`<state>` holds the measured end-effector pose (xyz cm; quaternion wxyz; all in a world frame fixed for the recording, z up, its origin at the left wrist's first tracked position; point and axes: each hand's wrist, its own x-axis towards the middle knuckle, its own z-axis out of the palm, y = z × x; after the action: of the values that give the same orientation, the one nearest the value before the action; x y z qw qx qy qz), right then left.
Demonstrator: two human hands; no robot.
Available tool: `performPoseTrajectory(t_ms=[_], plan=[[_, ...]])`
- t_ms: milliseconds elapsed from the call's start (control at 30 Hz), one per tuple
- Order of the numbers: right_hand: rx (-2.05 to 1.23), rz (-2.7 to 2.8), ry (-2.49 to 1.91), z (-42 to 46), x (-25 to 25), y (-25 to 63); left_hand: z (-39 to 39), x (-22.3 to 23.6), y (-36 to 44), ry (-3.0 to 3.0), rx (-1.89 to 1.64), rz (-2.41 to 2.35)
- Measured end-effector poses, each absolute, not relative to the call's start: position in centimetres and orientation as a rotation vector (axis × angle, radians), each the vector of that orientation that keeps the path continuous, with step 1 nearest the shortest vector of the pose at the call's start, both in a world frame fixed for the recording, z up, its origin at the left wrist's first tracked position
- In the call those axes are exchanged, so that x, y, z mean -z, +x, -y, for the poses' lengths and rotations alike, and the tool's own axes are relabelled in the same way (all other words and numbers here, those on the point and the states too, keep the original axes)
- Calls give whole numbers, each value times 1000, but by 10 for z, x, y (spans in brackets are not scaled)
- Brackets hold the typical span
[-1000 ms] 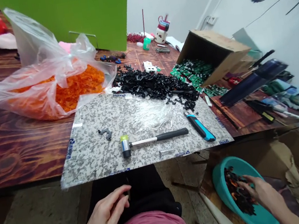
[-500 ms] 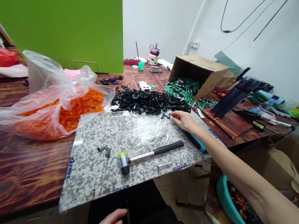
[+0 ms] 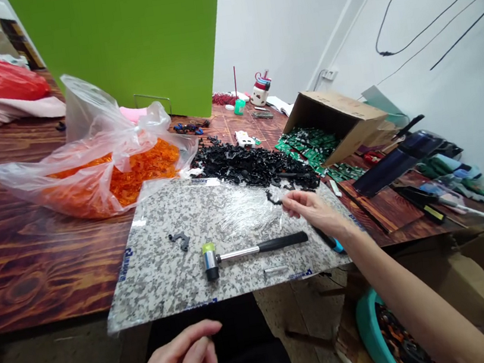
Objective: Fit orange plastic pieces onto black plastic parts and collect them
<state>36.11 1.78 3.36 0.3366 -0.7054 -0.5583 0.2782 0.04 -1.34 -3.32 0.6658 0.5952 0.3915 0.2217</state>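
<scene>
Between the thumb and fingers of my right hand is a small black curved plastic part, held just above the speckled stone-pattern board. Beyond it lies a heap of similar black plastic parts. My left hand hovers over my lap below the board's front edge, fingers loosely bent and apart, with nothing visible in them. On the board rest one dark plastic part, a mallet with a yellow and a black face, and a short metal pin. A blue-and-black tool handle shows partly under my right forearm.
A clear bag of orange parts sits at the left. Green circuit boards spill from a tipped cardboard box at back right. A dark blue cylinder lies beside it. Below right stands a teal tub of parts.
My right hand has drawn back slightly from the black heap, bringing the small black part over the board. My left hand stays over my lap. The view has shifted a little left.
</scene>
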Motion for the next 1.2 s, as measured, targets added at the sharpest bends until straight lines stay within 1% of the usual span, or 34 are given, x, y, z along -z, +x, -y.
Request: performPoseTrajectory(t_ms=[100, 200, 267, 300, 367, 433, 500, 667, 767, 833, 967, 1200], plan=[[-1031, 1467, -1678, 3, -42, 316, 5, 21, 19, 1261, -499, -818], [-1493, 1332, -1455, 22, -44, 278, -2, 11, 34, 1242, -528, -728], [-1733, 1255, -1363, 31, -42, 259, -3, 7, 41, 1232, -543, -691], [-1784, 1254, -1361, 35, -41, 252, -3, 7, 43, 1222, -539, -676], [-1786, 1297, -1396, 40, -39, 242, 0, 9, 45, 1193, -526, -670], [-1694, 1364, -1464, 41, -38, 241, 3, 15, 47, 1157, -528, -706], [-1494, 1444, -1585, 38, -38, 251, 5, 20, 47, 1132, -548, -782], [-682, 1475, -2038, 16, -29, 309, 7, 24, 43, 1054, -603, -936], [-368, 1426, -2272, 3, -16, 338, 7, 22, 38, 1011, -633, -993], [-276, 1418, -2383, -2, -8, 348, 6, 23, 33, 987, -663, -1030], [-225, 1449, -2516, -4, 1, 356, 5, 27, 25, 918, -733, -1043], [-124, 1499, -2687, 3, -7, 367, 4, 12, 34, 735, -872, -1035]])
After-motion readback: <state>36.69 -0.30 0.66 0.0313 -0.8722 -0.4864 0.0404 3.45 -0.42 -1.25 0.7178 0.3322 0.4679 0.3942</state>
